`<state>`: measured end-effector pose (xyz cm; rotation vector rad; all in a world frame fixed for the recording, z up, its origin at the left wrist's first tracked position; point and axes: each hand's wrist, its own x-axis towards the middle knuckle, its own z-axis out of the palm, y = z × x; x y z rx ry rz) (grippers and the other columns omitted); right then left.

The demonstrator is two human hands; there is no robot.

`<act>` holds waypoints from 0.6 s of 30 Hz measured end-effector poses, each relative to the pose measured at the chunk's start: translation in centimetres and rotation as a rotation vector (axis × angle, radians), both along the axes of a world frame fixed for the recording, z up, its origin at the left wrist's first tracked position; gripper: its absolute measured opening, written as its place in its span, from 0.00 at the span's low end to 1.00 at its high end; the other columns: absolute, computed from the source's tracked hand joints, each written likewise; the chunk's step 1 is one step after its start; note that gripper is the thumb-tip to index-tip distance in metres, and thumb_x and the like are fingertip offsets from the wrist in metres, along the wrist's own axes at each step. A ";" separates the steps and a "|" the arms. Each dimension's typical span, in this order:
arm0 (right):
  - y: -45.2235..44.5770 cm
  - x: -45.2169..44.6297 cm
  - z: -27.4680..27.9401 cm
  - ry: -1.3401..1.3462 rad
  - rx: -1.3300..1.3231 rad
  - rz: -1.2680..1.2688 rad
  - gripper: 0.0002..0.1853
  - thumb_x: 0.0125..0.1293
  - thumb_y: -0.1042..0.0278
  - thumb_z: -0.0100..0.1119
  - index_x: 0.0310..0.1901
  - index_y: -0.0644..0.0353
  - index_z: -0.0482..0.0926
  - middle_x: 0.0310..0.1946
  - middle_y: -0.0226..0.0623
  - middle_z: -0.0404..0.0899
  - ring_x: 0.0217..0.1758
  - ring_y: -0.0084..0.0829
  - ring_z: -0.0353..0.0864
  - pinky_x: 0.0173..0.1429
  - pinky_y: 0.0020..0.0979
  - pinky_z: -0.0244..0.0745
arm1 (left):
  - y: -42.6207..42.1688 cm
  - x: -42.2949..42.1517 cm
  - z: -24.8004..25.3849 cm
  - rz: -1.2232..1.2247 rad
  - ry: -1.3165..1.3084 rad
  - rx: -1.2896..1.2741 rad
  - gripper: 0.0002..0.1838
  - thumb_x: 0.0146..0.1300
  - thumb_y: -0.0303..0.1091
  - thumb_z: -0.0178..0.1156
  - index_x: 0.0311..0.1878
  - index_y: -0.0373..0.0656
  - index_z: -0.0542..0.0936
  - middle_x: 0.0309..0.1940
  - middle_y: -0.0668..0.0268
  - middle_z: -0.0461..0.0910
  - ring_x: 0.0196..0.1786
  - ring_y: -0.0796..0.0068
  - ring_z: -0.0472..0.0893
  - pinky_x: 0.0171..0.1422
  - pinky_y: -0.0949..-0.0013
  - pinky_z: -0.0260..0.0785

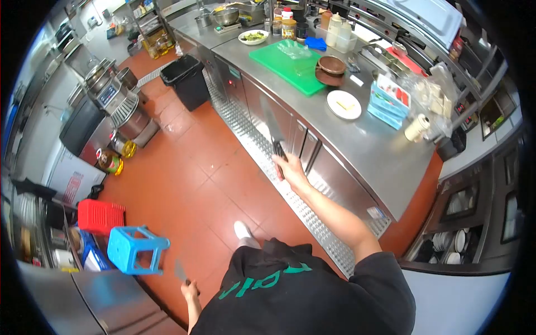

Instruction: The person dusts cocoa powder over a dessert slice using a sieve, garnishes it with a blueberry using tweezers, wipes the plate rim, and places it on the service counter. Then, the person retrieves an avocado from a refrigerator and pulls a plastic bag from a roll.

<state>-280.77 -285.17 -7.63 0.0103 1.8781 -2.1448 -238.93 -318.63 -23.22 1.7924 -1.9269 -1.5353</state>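
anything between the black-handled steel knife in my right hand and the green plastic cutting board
Only the front edge of the steel counter; nothing else visible separates the knife from the board. Crumpled clear plastic lies on top

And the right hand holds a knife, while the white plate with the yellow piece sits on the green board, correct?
Not quite: the head view shows that plate on the counter, beside the green board. The right hand does hold a knife.

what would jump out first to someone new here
Probably the bright green board on the steel counter. Next, the knife in the right hand, near the counter's front, and a second blade in the left hand, low in view. The blue stool stands on the reddish floor.
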 end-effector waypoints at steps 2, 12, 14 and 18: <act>-3.9 -8.1 0.1 0.024 0.020 -0.133 0.13 0.61 0.62 0.55 0.24 0.59 0.68 0.13 0.28 0.67 0.13 0.19 0.65 0.16 0.23 0.60 | -4.5 -4.4 -1.2 0.041 -0.131 -0.155 0.09 0.48 0.22 0.62 0.34 0.33 0.77 0.19 0.66 0.74 0.20 0.75 0.72 0.23 0.67 0.65; -8.7 -38.5 -10.3 -0.186 0.726 -0.748 0.24 0.52 0.52 0.63 0.35 0.71 0.74 0.38 0.57 0.77 0.46 0.53 0.76 0.51 0.45 0.68 | -4.3 -62.0 11.1 -0.635 0.443 -0.102 0.17 0.54 0.29 0.62 0.47 0.35 0.74 0.20 0.71 0.71 0.19 0.85 0.67 0.17 0.77 0.58; -8.1 -43.4 -12.5 -0.142 0.774 -0.854 0.25 0.53 0.52 0.62 0.39 0.70 0.74 0.36 0.56 0.77 0.44 0.53 0.76 0.51 0.44 0.68 | 0.3 -70.0 15.4 -0.718 0.505 0.038 0.18 0.55 0.31 0.62 0.48 0.34 0.74 0.16 0.75 0.67 0.17 0.87 0.65 0.17 0.78 0.56; -5.4 -46.8 -14.8 0.265 0.728 -0.634 0.24 0.56 0.58 0.61 0.48 0.70 0.71 0.44 0.50 0.75 0.47 0.44 0.75 0.50 0.38 0.68 | 5.0 -79.8 17.6 -0.791 0.672 -0.061 0.21 0.55 0.34 0.63 0.50 0.33 0.73 0.21 0.70 0.72 0.19 0.84 0.68 0.23 0.78 0.62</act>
